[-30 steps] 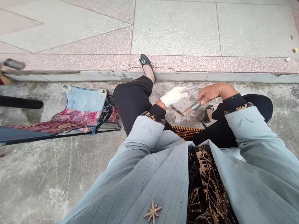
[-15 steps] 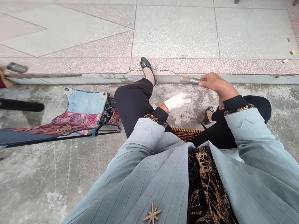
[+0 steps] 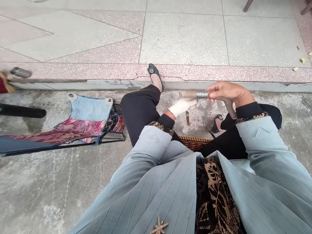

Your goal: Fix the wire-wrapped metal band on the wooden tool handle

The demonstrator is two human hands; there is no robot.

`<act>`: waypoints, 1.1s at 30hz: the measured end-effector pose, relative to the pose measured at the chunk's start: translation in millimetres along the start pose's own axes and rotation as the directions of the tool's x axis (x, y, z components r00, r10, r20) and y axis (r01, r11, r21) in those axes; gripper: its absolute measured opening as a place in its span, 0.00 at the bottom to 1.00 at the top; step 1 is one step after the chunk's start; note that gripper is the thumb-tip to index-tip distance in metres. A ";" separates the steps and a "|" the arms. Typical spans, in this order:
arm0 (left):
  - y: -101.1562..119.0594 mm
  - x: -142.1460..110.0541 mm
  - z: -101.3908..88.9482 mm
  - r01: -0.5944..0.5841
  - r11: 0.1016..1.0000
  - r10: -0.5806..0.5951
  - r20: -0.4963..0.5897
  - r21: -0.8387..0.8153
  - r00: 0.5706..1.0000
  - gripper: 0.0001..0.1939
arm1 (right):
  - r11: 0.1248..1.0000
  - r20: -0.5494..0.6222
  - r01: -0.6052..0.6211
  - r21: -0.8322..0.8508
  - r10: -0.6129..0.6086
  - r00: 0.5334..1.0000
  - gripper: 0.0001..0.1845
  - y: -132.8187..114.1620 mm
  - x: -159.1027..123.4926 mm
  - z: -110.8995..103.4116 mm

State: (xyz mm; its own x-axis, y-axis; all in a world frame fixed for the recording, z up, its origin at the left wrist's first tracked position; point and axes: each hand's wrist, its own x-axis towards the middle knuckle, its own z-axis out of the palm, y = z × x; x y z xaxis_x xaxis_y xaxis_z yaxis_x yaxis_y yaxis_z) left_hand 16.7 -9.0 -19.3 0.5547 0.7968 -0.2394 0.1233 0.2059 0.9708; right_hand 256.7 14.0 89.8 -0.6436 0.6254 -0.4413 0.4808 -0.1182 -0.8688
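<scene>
My left hand, in a white glove, reaches between my knees with its fingers closed. A small greyish thing shows at its fingertips, too blurred to name. My bare right hand grips a wire-bound tool with a light brown, blurred end pointing left, just above the gloved fingers. A grey-brown flat part hangs below the right wrist; whether it belongs to the tool I cannot tell. Below the left hand is a short brown rod-like thing with a greyish tip.
A folding chair with blue and floral fabric stands at the left. Ahead runs a tiled step edge. A metal can-like cylinder lies on the step. Woven wicker shows between my thighs. Small scraps lie at far right.
The tool in my right hand has moved left and slightly down, closer to the gloved hand. My left hand has shifted slightly left. The brown rod-like thing shows longer than before.
</scene>
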 end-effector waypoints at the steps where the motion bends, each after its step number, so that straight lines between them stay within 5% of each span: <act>1: 0.5 0.1 1.9 0.004 1.000 -0.003 0.051 -0.020 0.999 0.15 | 0.999 -0.121 0.008 0.035 -0.004 0.993 0.19 -0.6 -1.8 -2.3; 5: 3.5 -0.4 9.4 0.062 0.997 -0.051 0.244 -0.040 0.968 0.15 | 0.989 -0.370 -0.146 -0.016 0.130 0.920 0.12 5.9 4.0 -4.7; 10: 5.2 -1.7 12.3 0.038 0.992 -0.062 0.210 0.117 0.976 0.13 | 0.917 -0.456 -0.362 -0.168 0.253 0.853 0.10 16.5 22.4 0.5; 15: 7.4 -3.3 10.0 -0.024 0.968 -0.018 0.163 0.252 0.987 0.12 | 0.710 -0.430 -0.509 -0.486 0.313 0.847 0.16 6.1 34.5 13.3; 22: 7.1 -2.0 7.5 -0.097 0.925 0.032 0.179 0.366 0.983 0.08 | 0.493 -0.247 -0.445 -0.747 0.416 0.875 0.11 5.4 38.4 27.3; 26: 9.2 -3.1 3.3 -0.154 0.836 0.062 0.189 0.527 0.980 0.12 | 0.669 0.137 -0.300 -0.680 0.518 0.844 0.08 10.3 30.6 25.2; 29: 11.2 -4.0 0.6 -0.191 0.834 0.093 0.209 0.518 0.973 0.15 | 0.846 0.378 -0.206 -0.493 0.421 0.825 0.09 5.5 21.5 20.9; 33: 3.5 0.6 2.5 -0.182 0.911 0.103 0.224 0.369 0.969 0.14 | 0.942 0.394 -0.150 -0.300 0.266 0.880 0.15 -4.6 6.8 10.9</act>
State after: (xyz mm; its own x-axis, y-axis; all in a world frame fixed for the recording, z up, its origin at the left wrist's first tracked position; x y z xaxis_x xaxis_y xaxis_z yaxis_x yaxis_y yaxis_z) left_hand 19.5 -9.2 -15.9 0.7349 0.6659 -0.1285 0.3151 -0.1675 0.9342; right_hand 243.7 10.3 88.3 -0.6731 0.2147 -0.7077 0.7283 0.0261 -0.6848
